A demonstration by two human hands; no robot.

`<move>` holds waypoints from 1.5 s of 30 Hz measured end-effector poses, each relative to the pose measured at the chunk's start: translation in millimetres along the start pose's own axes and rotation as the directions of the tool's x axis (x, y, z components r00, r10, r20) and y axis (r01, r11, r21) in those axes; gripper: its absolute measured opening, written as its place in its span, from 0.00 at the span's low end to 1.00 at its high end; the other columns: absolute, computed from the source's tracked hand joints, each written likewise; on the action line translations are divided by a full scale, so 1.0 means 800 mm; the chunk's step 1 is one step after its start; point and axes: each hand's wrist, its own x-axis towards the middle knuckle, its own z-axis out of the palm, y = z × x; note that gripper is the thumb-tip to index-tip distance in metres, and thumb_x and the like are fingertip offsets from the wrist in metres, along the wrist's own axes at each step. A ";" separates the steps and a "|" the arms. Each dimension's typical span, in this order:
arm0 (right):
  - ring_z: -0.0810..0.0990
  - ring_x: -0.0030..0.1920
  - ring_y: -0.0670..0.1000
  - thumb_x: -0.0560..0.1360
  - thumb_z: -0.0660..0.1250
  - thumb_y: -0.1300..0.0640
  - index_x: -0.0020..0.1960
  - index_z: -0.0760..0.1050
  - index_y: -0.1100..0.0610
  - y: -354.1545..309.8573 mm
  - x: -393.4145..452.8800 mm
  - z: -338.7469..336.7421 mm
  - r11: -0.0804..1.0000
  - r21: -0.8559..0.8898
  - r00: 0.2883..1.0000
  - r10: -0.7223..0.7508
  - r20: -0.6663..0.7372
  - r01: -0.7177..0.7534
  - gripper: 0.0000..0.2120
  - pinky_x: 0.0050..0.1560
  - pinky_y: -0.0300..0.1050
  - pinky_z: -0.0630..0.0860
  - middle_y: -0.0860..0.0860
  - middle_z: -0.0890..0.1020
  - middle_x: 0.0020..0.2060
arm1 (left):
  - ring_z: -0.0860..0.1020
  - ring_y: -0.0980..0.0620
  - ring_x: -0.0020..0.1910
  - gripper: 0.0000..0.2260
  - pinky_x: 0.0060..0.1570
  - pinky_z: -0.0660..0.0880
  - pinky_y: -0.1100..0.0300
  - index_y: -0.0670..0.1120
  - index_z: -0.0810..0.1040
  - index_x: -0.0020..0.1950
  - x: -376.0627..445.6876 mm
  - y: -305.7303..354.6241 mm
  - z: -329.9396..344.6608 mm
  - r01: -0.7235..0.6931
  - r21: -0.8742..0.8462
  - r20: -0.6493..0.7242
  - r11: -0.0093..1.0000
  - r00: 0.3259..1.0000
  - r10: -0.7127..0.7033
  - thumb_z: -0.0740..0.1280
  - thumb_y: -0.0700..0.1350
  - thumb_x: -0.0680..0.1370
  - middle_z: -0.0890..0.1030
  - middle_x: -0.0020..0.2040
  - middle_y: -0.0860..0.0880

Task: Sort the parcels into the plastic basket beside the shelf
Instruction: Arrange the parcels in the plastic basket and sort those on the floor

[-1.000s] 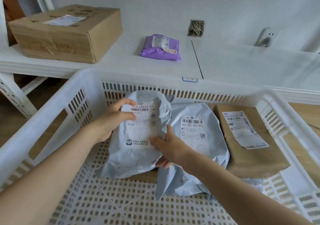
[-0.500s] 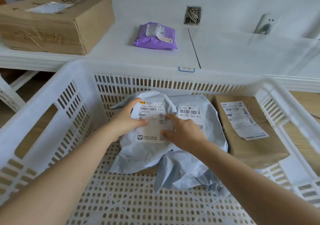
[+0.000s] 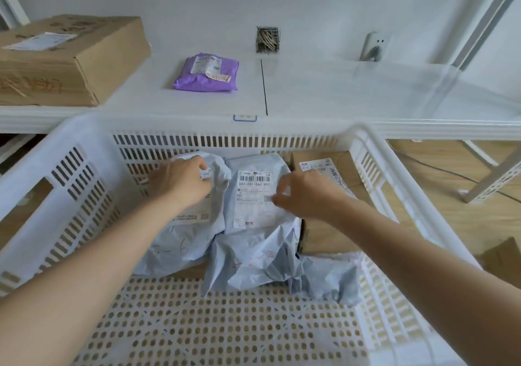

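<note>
The white plastic basket (image 3: 70,131) stands in front of the white shelf (image 3: 352,94). Against its far wall lie a grey parcel (image 3: 180,244), a second grey parcel (image 3: 253,199) and a brown box parcel (image 3: 324,238), side by side. My left hand (image 3: 180,185) lies on the upper part of the left grey parcel, fingers bent onto its label. Over the seam between the second grey parcel and the brown box hovers my right hand (image 3: 304,199), fingers loosely curled and holding nothing. A purple parcel (image 3: 205,75) and a large cardboard box (image 3: 70,63) sit on the shelf.
A crumpled grey bag (image 3: 332,281) lies at the basket's right side. The perforated basket floor (image 3: 225,323) nearest me is bare. Wooden floor and a shelf leg (image 3: 490,179) show to the right of the basket.
The grey parcel held in both hands has gone down against the basket's far wall. My right hand has let go and moved right; my left hand stays on it.
</note>
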 end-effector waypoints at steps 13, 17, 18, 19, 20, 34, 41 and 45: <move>0.72 0.41 0.55 0.73 0.60 0.50 0.49 0.74 0.52 0.140 -0.097 -0.074 0.998 0.025 0.966 0.055 -0.252 -0.050 0.09 0.38 0.43 0.66 0.51 0.75 0.38 | 0.74 0.45 0.43 0.05 0.40 0.70 0.57 0.50 0.75 0.42 -0.063 0.169 -0.023 -0.044 -0.170 -0.034 0.984 0.999 0.039 0.64 0.50 0.74 0.77 0.43 0.49; 0.72 0.41 0.54 0.72 0.62 0.49 0.42 0.71 0.49 0.200 -0.132 -0.093 0.995 0.057 0.953 0.098 -0.288 -0.085 0.04 0.37 0.43 0.65 0.49 0.74 0.36 | 0.73 0.45 0.41 0.05 0.39 0.68 0.57 0.49 0.73 0.42 -0.085 0.225 -0.030 -0.062 -0.178 -0.099 0.982 0.994 0.045 0.63 0.50 0.74 0.75 0.39 0.49; 0.72 0.40 0.54 0.72 0.62 0.50 0.42 0.71 0.49 0.216 -0.141 -0.097 0.994 0.059 0.949 0.109 -0.296 -0.096 0.04 0.37 0.43 0.65 0.50 0.74 0.37 | 0.72 0.45 0.41 0.05 0.39 0.67 0.57 0.50 0.73 0.42 -0.089 0.240 -0.033 -0.070 -0.178 -0.112 0.982 0.992 0.050 0.63 0.50 0.74 0.75 0.40 0.49; 0.72 0.40 0.54 0.72 0.62 0.50 0.42 0.71 0.49 0.232 -0.152 -0.100 0.993 0.056 0.945 0.119 -0.303 -0.107 0.04 0.37 0.43 0.65 0.50 0.74 0.38 | 0.72 0.45 0.42 0.05 0.40 0.67 0.57 0.50 0.73 0.43 -0.094 0.255 -0.034 -0.077 -0.178 -0.119 0.981 0.991 0.057 0.63 0.50 0.74 0.76 0.41 0.48; 0.72 0.40 0.54 0.72 0.63 0.50 0.42 0.71 0.49 0.247 -0.162 -0.102 0.992 0.045 0.943 0.126 -0.308 -0.118 0.04 0.36 0.43 0.65 0.50 0.74 0.39 | 0.72 0.44 0.42 0.05 0.40 0.67 0.57 0.50 0.73 0.44 -0.099 0.270 -0.036 -0.083 -0.181 -0.120 0.980 0.991 0.062 0.63 0.51 0.74 0.76 0.42 0.48; 0.74 0.32 0.51 0.74 0.62 0.51 0.46 0.75 0.52 0.472 -0.285 -0.104 0.932 0.073 0.878 0.360 -0.315 -0.356 0.06 0.28 0.40 0.68 0.57 0.80 0.51 | 0.74 0.45 0.45 0.06 0.40 0.67 0.57 0.51 0.73 0.46 -0.164 0.485 0.011 -0.286 -0.161 -0.095 0.945 0.957 0.274 0.60 0.51 0.73 0.78 0.45 0.49; 0.74 0.38 0.52 0.74 0.62 0.51 0.52 0.76 0.52 0.565 -0.329 -0.080 0.876 0.134 0.842 0.482 -0.244 -0.463 0.09 0.32 0.42 0.69 0.52 0.78 0.44 | 0.74 0.46 0.49 0.05 0.43 0.70 0.57 0.52 0.73 0.47 -0.178 0.560 0.065 -0.295 -0.195 0.012 0.936 0.953 0.303 0.60 0.51 0.74 0.78 0.49 0.51; 0.75 0.42 0.52 0.73 0.64 0.53 0.56 0.75 0.51 0.601 -0.350 -0.060 0.844 0.177 0.830 0.532 -0.169 -0.506 0.12 0.39 0.44 0.73 0.52 0.79 0.47 | 0.74 0.46 0.48 0.03 0.44 0.71 0.57 0.53 0.72 0.45 -0.185 0.597 0.102 -0.308 -0.203 0.092 0.930 0.939 0.331 0.61 0.51 0.74 0.78 0.48 0.51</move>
